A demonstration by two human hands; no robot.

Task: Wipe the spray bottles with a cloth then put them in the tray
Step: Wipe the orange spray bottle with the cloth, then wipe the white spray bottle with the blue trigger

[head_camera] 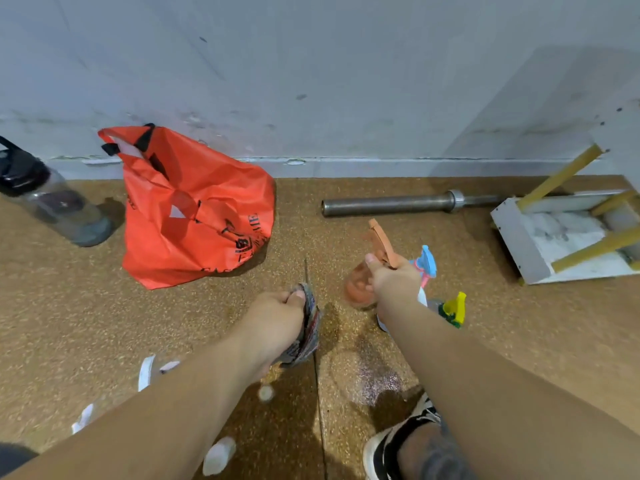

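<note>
Two hands busy: left hand [277,318] pinches a bunched cloth [310,327], right hand [394,284] grips the orange spray bottle [358,289] by its neck, just beside the cloth. Likely step: wipe about to start; next, cloth onto bottle. Blue-trigger bottle [426,265] and yellow-trigger bottle [454,308] sit just right of that wrist, tray [519,240] farther right. Red bag [194,209] beyond the left hand: black print creased, unreadable.

- A scuffed pale grey wall [311,64] meets a speckled brown floor [104,323] at a low white skirting board [381,165].
- A steel bar [398,203] lies along the foot of the wall.
- At left, a red bag [194,209] slumps near a clear water bottle [45,199].
</note>
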